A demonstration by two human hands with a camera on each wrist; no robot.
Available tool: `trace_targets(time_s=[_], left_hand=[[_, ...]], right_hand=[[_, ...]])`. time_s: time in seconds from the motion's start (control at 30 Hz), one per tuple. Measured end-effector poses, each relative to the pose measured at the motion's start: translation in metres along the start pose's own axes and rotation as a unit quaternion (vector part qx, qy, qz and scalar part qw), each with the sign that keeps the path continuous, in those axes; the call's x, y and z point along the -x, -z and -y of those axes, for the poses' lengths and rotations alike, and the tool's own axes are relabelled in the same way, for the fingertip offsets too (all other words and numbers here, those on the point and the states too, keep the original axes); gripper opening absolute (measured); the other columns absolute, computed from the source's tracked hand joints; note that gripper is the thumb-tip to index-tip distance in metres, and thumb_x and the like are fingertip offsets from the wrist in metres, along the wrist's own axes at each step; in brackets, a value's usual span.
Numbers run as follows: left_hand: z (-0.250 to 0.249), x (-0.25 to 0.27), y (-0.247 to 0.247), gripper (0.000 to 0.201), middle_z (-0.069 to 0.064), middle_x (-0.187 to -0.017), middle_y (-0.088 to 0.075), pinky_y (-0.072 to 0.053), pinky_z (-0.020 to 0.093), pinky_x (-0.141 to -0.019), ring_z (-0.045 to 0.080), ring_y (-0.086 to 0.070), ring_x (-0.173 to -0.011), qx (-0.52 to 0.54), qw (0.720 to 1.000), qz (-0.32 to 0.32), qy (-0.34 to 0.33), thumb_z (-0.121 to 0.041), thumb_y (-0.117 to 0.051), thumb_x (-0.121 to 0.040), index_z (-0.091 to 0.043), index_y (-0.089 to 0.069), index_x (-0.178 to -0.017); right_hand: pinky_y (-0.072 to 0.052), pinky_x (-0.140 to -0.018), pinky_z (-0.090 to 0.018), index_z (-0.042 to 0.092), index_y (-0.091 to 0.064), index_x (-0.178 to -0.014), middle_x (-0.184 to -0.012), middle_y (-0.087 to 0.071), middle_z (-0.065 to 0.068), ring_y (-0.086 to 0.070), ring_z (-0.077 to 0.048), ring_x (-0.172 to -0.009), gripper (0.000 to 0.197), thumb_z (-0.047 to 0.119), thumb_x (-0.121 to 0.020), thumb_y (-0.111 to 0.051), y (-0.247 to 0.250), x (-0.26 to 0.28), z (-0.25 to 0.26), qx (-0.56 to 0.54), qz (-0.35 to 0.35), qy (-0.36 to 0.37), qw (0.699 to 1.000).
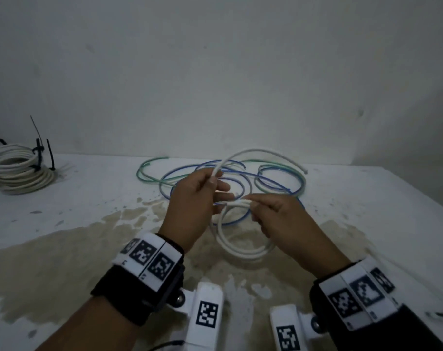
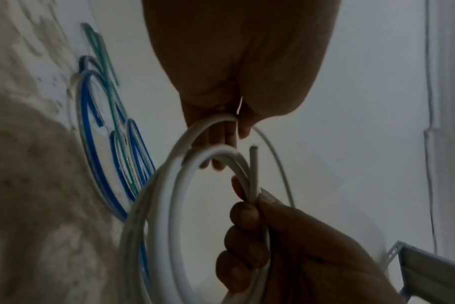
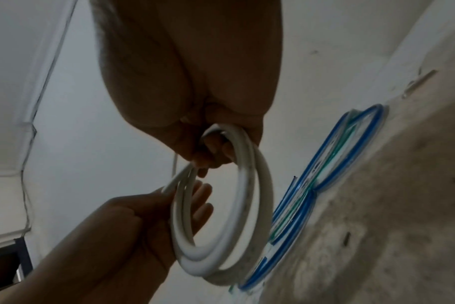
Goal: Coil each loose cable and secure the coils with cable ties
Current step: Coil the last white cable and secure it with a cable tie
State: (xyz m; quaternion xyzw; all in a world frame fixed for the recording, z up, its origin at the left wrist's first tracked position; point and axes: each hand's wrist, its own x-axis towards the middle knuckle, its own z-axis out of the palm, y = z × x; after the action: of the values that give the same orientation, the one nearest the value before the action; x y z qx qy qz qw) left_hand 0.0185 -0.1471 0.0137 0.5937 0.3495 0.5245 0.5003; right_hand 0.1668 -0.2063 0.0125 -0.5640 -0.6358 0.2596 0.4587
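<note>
Head view: left hand pinches white cable strand, right hand clamps the coil's top, above worktop center; blue cable at 12 o'clock. Left wrist: right-hand fingers curl round coil. Right wrist: coil hangs from right grip.

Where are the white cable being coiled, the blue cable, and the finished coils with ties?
White cable (image 1: 243, 252), head view, on the near arc of its loops.
Blue cable (image 1: 263, 177), head view, on a strand on the table.
Tied coils (image 1: 15, 171), head view, on the stacked white turns.
</note>
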Motion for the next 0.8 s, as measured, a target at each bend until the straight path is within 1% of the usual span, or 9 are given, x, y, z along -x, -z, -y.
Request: trace_targets(time_s=[0.07, 0.17, 0.27, 0.33, 0.4, 0.5, 0.57, 0.67, 0.8], left_hand=[[0.004, 0.001, 0.001, 0.024, 0.008, -0.086, -0.068, -0.058, 0.039, -0.067, 0.022, -0.069, -0.075, -0.038, 0.998, 0.039, 0.017, -0.011, -0.04, -0.101, -0.017, -0.063, -0.097], [0.008, 0.004, -0.001, 0.024, 0.008, -0.079, -0.07, -0.058, 0.036, -0.06, 0.023, -0.068, -0.067, -0.061, 0.991, 0.106, 0.047, -0.01, -0.042, -0.101, -0.015, -0.066, -0.097], [0.009, 0.005, -0.005, 0.026, 0.011, -0.073, -0.067, -0.052, 0.03, -0.053, 0.023, -0.062, -0.059, -0.051, 0.985, 0.147, 0.071, -0.007, -0.041, -0.1, -0.009, -0.067, -0.098], [0.011, 0.006, -0.006, 0.027, 0.004, -0.068, -0.065, -0.049, 0.027, -0.052, 0.02, -0.059, -0.056, -0.058, 0.983, 0.162, 0.068, -0.008, -0.042, -0.1, -0.006, -0.068, -0.101], [0.012, 0.009, -0.006, 0.027, -0.001, -0.066, -0.064, -0.048, 0.027, -0.055, 0.016, -0.058, -0.056, -0.092, 0.976, 0.189, 0.054, -0.014, -0.043, -0.1, -0.008, -0.069, -0.102], [0.011, 0.011, -0.003, 0.025, 0.011, -0.083, -0.066, -0.047, 0.024, -0.056, 0.012, -0.056, -0.056, -0.151, 0.962, 0.227, 0.018, -0.016, -0.043, -0.101, -0.011, -0.067, -0.106], [0.011, 0.01, 0.0, 0.025, 0.018, -0.084, -0.065, -0.043, 0.021, -0.052, 0.011, -0.051, -0.053, -0.149, 0.963, 0.226, 0.003, -0.014, -0.044, -0.1, -0.007, -0.067, -0.105], [0.014, 0.013, 0.002, 0.025, 0.013, -0.07, -0.065, -0.039, 0.018, -0.052, 0.009, -0.048, -0.049, -0.169, 0.962, 0.214, -0.02, -0.018, -0.046, -0.1, -0.017, -0.069, -0.11], [0.02, 0.013, 0.007, 0.022, -0.002, -0.065, -0.064, -0.039, 0.017, -0.054, 0.002, -0.048, -0.048, -0.209, 0.962, 0.17, -0.048, -0.018, -0.048, -0.099, -0.017, -0.07, -0.1]], right_hand=[[-0.033, -0.048, -0.019, 0.042, -0.066, -0.083, -0.061, -0.055, -0.003, -0.04, -0.012, -0.049, 0.035, 0.015, -0.097, -0.047, 0.0, -0.001, -0.003, 0.021, 0.017, -0.004, 1.0], [-0.04, -0.055, -0.028, 0.051, -0.062, -0.086, -0.078, -0.068, -0.013, -0.052, -0.022, -0.058, 0.039, 0.015, -0.095, -0.049, -0.001, -0.002, -0.008, 0.052, 0.049, 0.007, 0.997], [-0.047, -0.074, -0.03, 0.038, -0.064, -0.092, -0.089, -0.069, 0.0, -0.062, -0.015, -0.081, 0.024, 0.016, -0.093, -0.053, -0.004, -0.003, -0.017, 0.063, 0.036, 0.016, 0.997], [-0.045, -0.07, -0.022, 0.026, -0.057, -0.086, -0.08, -0.062, 0.008, -0.058, -0.002, -0.074, 0.009, 0.018, -0.09, -0.058, -0.003, -0.004, -0.022, 0.044, 0.006, 0.007, 0.999], [-0.042, -0.063, -0.016, 0.021, -0.055, -0.08, -0.074, -0.061, 0.008, -0.056, 0.001, -0.066, 0.011, 0.021, -0.088, -0.063, -0.002, -0.003, -0.024, 0.035, -0.014, 0.009, 0.999], [-0.045, -0.06, -0.015, 0.016, -0.059, -0.078, -0.071, -0.068, 0.003, -0.061, -0.002, -0.063, 0.012, 0.02, -0.087, -0.066, -0.001, 0.0, -0.021, 0.003, -0.017, 0.009, 1.0], [-0.047, -0.061, -0.019, 0.016, -0.06, -0.079, -0.07, -0.07, 0.001, -0.066, -0.007, -0.064, 0.01, 0.018, -0.086, -0.067, -0.001, 0.002, -0.016, -0.032, -0.015, 0.004, 0.999], [-0.052, -0.067, -0.025, 0.026, -0.058, -0.094, -0.071, -0.072, 0.005, -0.069, -0.007, -0.066, 0.012, 0.017, -0.089, -0.062, 0.0, 0.005, -0.011, -0.053, -0.02, -0.026, 0.998], [-0.039, -0.062, -0.01, 0.029, -0.061, -0.119, -0.069, -0.067, 0.012, -0.06, 0.0, -0.064, 0.029, 0.021, -0.093, -0.056, 0.013, 0.007, -0.021, 0.176, -0.091, 0.009, 0.98]])
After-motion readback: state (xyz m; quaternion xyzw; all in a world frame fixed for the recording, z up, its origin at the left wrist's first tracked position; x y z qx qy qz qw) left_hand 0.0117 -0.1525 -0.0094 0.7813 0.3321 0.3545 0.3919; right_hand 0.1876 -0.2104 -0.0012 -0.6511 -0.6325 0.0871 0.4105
